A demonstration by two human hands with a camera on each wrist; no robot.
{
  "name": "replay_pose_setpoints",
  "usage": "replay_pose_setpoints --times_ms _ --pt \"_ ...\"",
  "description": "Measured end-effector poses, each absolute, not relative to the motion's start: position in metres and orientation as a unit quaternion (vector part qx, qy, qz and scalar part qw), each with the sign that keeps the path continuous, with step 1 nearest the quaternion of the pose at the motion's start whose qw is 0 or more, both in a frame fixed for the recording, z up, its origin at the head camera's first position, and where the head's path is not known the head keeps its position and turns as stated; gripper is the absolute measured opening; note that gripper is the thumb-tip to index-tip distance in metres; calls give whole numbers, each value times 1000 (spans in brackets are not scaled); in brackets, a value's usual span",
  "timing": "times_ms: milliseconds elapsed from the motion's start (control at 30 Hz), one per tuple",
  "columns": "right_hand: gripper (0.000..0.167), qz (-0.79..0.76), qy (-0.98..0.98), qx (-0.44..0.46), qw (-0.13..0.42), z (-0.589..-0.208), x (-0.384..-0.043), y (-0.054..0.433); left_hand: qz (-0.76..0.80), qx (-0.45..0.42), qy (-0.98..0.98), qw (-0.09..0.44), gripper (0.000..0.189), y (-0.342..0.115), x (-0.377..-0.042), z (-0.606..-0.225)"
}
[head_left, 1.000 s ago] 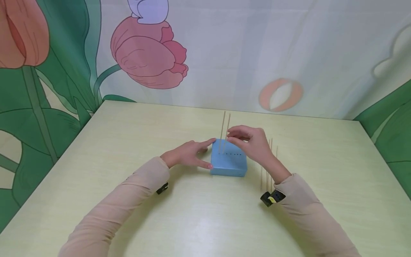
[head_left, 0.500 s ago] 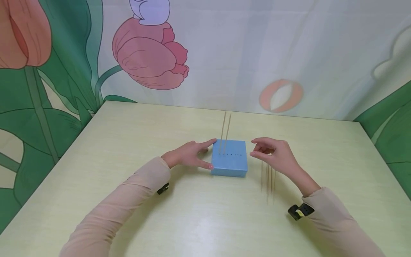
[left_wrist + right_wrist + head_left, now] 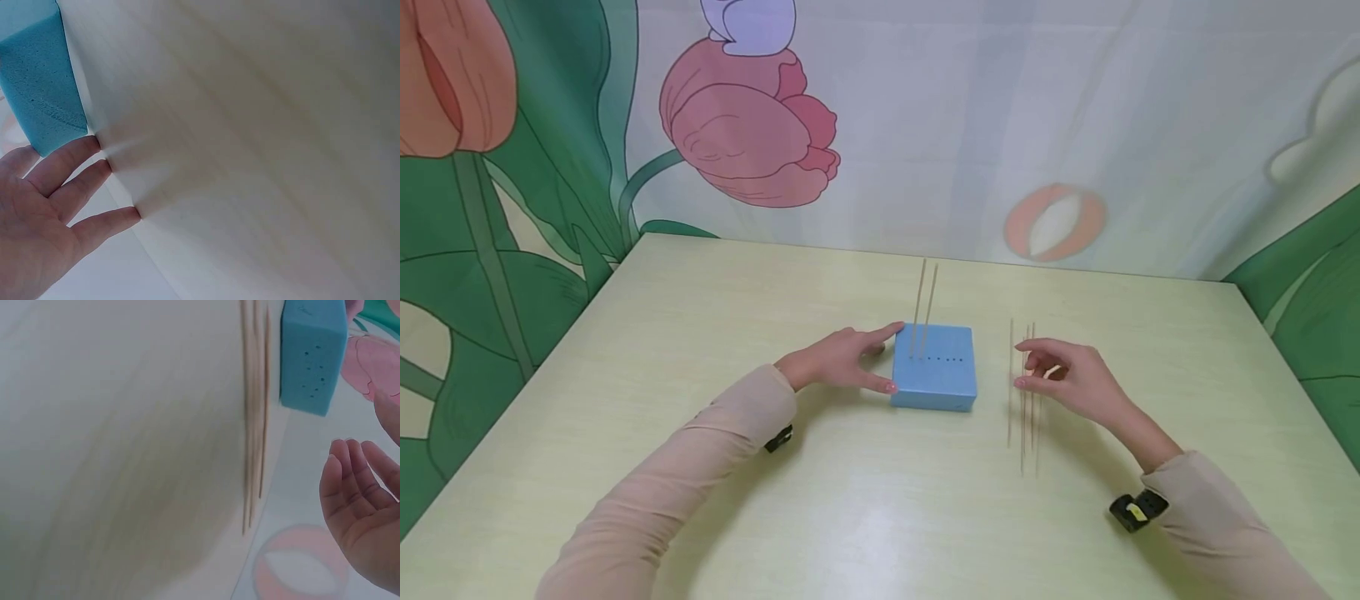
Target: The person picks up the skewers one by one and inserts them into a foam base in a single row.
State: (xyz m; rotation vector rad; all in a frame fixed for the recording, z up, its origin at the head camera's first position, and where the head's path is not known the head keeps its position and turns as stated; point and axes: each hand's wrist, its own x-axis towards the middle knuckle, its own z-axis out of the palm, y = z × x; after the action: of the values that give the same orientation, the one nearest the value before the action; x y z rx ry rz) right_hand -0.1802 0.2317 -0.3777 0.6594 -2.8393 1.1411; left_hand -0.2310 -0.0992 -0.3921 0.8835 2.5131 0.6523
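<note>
A blue foam block (image 3: 934, 383) with a row of small holes across its top sits mid-table. Two thin wooden sticks (image 3: 918, 304) stand upright in it towards the left end of the row. My left hand (image 3: 838, 358) rests against the block's left side, index fingertip and thumb at its two corners. In the left wrist view, the other fingers of that hand (image 3: 56, 206) spread on the tabletop. Over several loose wooden sticks (image 3: 1022, 425) on the right hovers my right hand (image 3: 1071, 375). Its thumb and fingers (image 3: 359, 481) are apart with nothing between them.
The loose sticks lie roughly parallel on the pale wooden table (image 3: 865, 517), just right of the block. Behind the table's far edge hangs a curtain (image 3: 910, 125) printed with flowers. A black strap (image 3: 1138, 510) circles the right wrist.
My right hand has moved from beside the second upright stick to the right, over the loose sticks. The left hand and the block have stayed in place.
</note>
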Motion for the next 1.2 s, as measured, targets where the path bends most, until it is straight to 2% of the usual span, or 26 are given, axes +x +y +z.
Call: replay_pose_setpoints --times_ms 300,567,800,1200 --pt "65 314 -924 212 -45 -385 -179 250 233 313 899 199 94 -100 -231 -392" --pt "80 299 -932 197 -57 -396 -186 267 230 312 899 203 94 -100 -231 -392" --pt "93 251 -948 160 -109 -397 -195 276 228 308 901 203 94 -99 -232 -394" --pt "111 211 -958 143 -135 -405 -206 275 227 309 901 202 93 -98 -231 -392"
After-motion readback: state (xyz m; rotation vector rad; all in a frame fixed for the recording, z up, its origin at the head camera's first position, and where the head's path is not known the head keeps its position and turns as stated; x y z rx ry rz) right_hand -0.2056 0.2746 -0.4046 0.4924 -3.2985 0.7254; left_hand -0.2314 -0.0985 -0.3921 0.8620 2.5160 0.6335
